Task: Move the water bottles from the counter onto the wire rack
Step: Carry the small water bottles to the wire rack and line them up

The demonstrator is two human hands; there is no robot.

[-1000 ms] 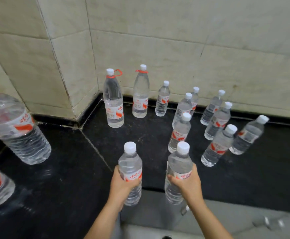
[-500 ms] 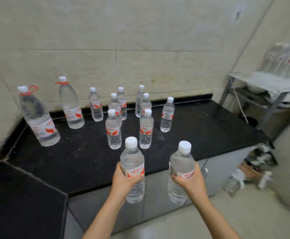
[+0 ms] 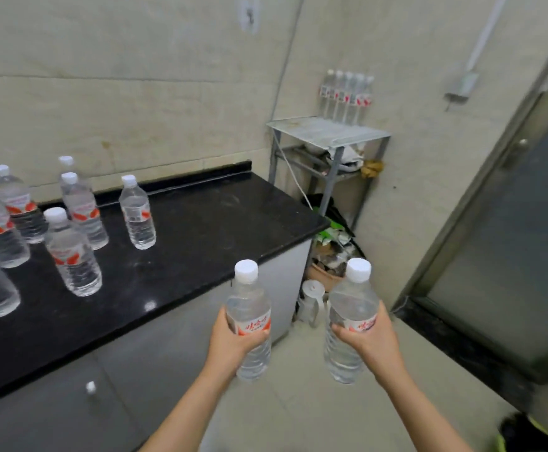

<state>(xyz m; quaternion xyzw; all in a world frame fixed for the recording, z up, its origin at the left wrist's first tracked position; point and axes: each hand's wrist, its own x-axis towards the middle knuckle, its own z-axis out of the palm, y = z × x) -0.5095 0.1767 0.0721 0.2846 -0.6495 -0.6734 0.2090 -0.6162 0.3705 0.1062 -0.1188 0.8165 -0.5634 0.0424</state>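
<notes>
- Two bottles up: left hand (image 3: 233, 340) grips one (image 3: 249, 318), right hand (image 3: 372, 340) grips another (image 3: 347, 321).
- Six bottles visible on desk (image 3: 201, 230).
- Rack (image 3: 328, 132) holds a row (image 3: 346, 96).

Open floor before the rack, back of its top shelf taken

Pale floor (image 3: 302, 396) lies bare between the worktop (image 3: 201, 230) corner and the door (image 3: 510, 256). On the wire rack (image 3: 328, 132), the back right edge of the top shelf is filled by a row of bottles (image 3: 346, 96); its front and left are left free. Clutter (image 3: 328, 252) and a jug (image 3: 311, 301) are crowded at the rack's foot.
</notes>
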